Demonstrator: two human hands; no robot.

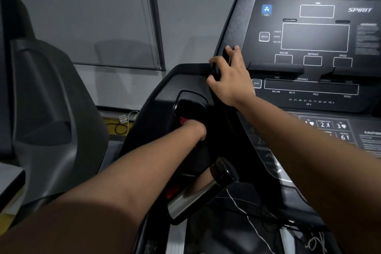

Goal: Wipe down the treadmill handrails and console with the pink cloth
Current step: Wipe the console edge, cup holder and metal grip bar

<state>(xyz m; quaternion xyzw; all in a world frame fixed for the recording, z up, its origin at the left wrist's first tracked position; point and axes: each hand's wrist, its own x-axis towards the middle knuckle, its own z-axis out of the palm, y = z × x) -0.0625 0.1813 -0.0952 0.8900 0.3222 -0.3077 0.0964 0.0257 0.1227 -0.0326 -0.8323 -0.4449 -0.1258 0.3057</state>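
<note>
Pink cloth (184, 120): only a small corner shows, down in the glossy black side pocket (191, 97) of the console, about 7 o'clock from your right hand. It reads more red than pink in this light. The rest is hidden under your left hand (195, 128).

Handling, my read: light, soft, limp, nothing to break. Expect it to bunch and drag on the textured plastic, and to slide easily on the gloss pocket and the metal handrail (193, 198). Hold it as a wad in the palm with your fingers spread over it, not by a corner, so a flat pad meets the surface. Wrap it round the handrail for the tube section.

Left hand: buried in the pocket to the wrist, fingers out of sight. Can't tell whether it's clamped on the cloth or just pressing it.

Right hand (231, 76): fingers curled round the left edge of the console (315, 37), at 9 o'clock of the main display. Looks like a bracing grip, no cloth in it.

Handrail is at 6 o'clock from the pocket, a chrome section with a black cap. There's a small red patch at its 9 o'clock; can't tell what it is.
</note>
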